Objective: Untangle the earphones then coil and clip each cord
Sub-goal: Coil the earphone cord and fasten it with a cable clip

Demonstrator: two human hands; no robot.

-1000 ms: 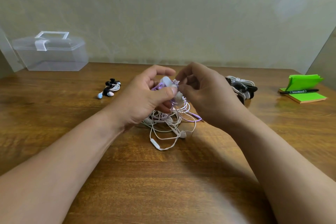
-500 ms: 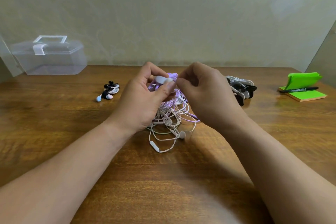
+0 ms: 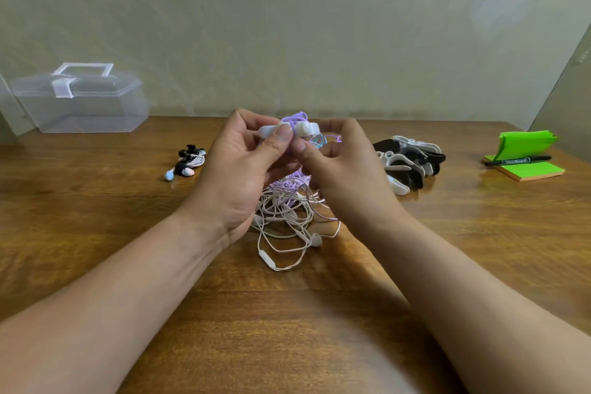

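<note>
Left hand (image 3: 236, 169), right hand (image 3: 348, 169) — pinching white clip (image 3: 303, 128)

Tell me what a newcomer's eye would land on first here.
Dead centre, the left hand and right hand pinch a white clip over a bunch of purple cord. Right beneath them a loose tangle of white and purple earphone cords lies on the wooden table. The bright green sticky notes at far right also pull the eye.

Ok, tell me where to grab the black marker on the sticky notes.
Pinch the black marker at mid-barrel, coming from above and the near side: it lies flat, lengthwise left to right, on the green sticky note pad, and curled-up sheets stand right behind it.
</note>
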